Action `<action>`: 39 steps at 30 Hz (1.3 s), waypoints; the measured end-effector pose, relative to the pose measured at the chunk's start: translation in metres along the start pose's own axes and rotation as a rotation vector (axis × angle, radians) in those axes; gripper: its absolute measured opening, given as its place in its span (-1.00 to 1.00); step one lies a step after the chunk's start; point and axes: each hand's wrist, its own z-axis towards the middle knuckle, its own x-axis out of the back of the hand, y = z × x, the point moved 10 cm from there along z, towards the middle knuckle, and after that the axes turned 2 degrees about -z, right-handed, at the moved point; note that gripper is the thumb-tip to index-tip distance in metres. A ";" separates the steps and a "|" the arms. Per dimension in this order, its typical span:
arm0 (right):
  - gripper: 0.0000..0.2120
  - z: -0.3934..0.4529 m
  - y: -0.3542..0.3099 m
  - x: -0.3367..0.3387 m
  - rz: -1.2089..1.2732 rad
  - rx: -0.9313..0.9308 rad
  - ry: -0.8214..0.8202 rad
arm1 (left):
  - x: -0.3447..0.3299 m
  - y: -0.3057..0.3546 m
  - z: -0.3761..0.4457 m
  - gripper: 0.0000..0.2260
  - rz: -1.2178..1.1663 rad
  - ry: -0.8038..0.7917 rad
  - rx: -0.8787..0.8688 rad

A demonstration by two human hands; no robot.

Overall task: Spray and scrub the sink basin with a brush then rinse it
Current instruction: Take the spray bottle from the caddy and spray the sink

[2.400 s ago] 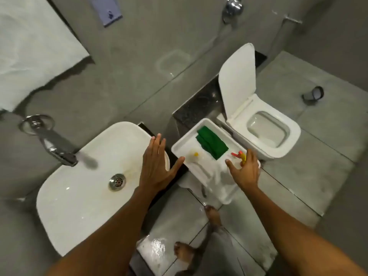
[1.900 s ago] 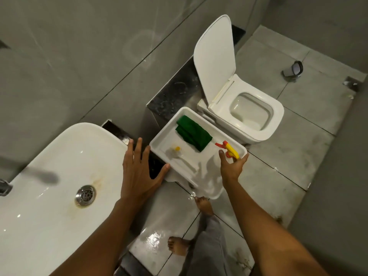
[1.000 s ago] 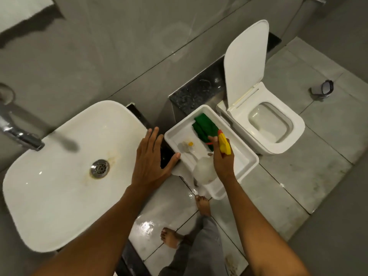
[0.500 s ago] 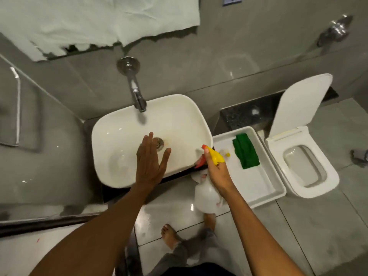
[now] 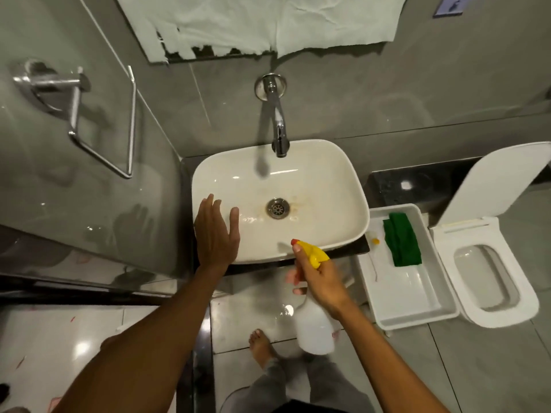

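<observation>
A white sink basin (image 5: 328,189) sits under a chrome wall tap (image 5: 277,123); brownish stains ring its metal drain (image 5: 277,207). My right hand (image 5: 320,278) grips a white spray bottle (image 5: 314,329) with a yellow and red trigger head, held at the basin's front rim with the nozzle pointing toward the bowl. My left hand (image 5: 216,234) hovers flat over the basin's left front edge, fingers apart, holding nothing. A brush with a yellow tip (image 5: 374,248) lies in the white tray (image 5: 417,317) right of the sink, beside a green cloth (image 5: 401,239).
An open white toilet (image 5: 489,269) stands right of the tray. A glass partition with a chrome handle (image 5: 89,120) borders the sink on the left. My bare feet stand on wet floor tiles (image 5: 259,308) below the basin.
My right hand took the spray bottle out of the tray and carried it left to the basin's front rim. My view swung to face the sink; my left hand shifted to the basin's left edge.
</observation>
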 end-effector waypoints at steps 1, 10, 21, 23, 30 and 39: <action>-0.67 0.000 0.001 -0.005 0.006 -0.026 -0.022 | 0.002 -0.001 0.000 -0.48 -0.014 0.018 -0.003; -0.68 -0.003 -0.008 0.001 -0.004 -0.017 0.147 | 0.008 -0.001 0.000 -0.54 -0.031 0.085 -0.026; -0.67 -0.021 -0.013 0.066 0.035 0.093 0.492 | 0.001 -0.005 0.000 -0.50 -0.018 0.026 -0.007; -0.58 -0.024 -0.011 0.076 0.004 0.097 0.533 | 0.000 -0.005 -0.001 -0.48 -0.018 0.018 -0.004; -0.68 -0.026 0.002 0.069 -0.079 0.077 0.480 | -0.002 -0.008 -0.001 -0.45 -0.023 -0.005 0.014; -0.57 -0.021 0.018 0.009 -0.067 0.018 0.278 | 0.000 -0.007 -0.001 -0.43 -0.016 -0.014 0.020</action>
